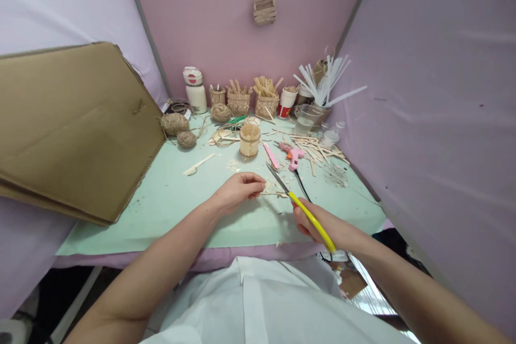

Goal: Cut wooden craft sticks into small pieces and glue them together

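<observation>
My right hand is closed around yellow-handled scissors, their metal blades pointing up and left over the table. Close to the blade tips, my left hand has its thumb and fingers pinched together. A small pale bit seems to show at those fingertips, too small to make out. Pale wood scraps lie on the table between my hands. Just beyond stands a small wooden bucket with a dark band round it. Right of the bucket are a pink cutter and a pink glue gun.
Cardboard leans along the left side. Twine balls sit by it. Containers of wooden sticks line the back, with white glue sticks at right. Loose wooden strips lie beyond the glue gun, whose cord trails forward.
</observation>
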The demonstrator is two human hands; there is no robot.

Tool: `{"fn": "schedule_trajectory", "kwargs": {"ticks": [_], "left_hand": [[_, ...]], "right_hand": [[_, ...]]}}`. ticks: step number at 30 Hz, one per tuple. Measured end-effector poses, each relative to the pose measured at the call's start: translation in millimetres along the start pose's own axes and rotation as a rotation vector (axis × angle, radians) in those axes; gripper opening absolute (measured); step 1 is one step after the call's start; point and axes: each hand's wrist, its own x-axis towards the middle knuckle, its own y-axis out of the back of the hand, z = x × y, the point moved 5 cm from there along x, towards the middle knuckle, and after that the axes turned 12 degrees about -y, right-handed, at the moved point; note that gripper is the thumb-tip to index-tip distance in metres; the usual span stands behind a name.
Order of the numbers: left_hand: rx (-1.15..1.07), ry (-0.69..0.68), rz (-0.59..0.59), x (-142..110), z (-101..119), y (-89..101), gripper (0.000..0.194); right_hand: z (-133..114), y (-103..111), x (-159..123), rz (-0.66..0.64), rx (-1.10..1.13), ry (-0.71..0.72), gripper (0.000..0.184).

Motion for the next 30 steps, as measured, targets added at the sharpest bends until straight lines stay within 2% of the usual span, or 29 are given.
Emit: {"fn": "schedule_trajectory", "kwargs": {"ticks": [7,14,24,27,30], "left_hand": [[-0.001,-0.062,0.099,1.2,3.3,2.7,0.023],[0.053,-0.151,0.123,-1.3,9.9,0.9,0.027],[0.019,-0.141,0.119,-1.2,8.9,1.3,0.028],[-0.147,-0.03,0.032,-2.2,2.7,-1.5,0.027],[-0.358,0.123,-0.162,-5.8,-5.3,-10.8,0.025]], "right_hand": [[-13.2,-5.6,1.0,0.003,-0.096,0.047,0.027],[-16.4,-5.7,1.2,0.009,-0.101,0.041,0.028],[-14.0,-4.5,1.2,-0.003,-0.043,0.066,0.025],[-12.5,-0.4,5.6,0.043,0.072,0.088,0.021],[-14.7,8.4,12.8,0.184,0.21,0.113,0.024]]}}
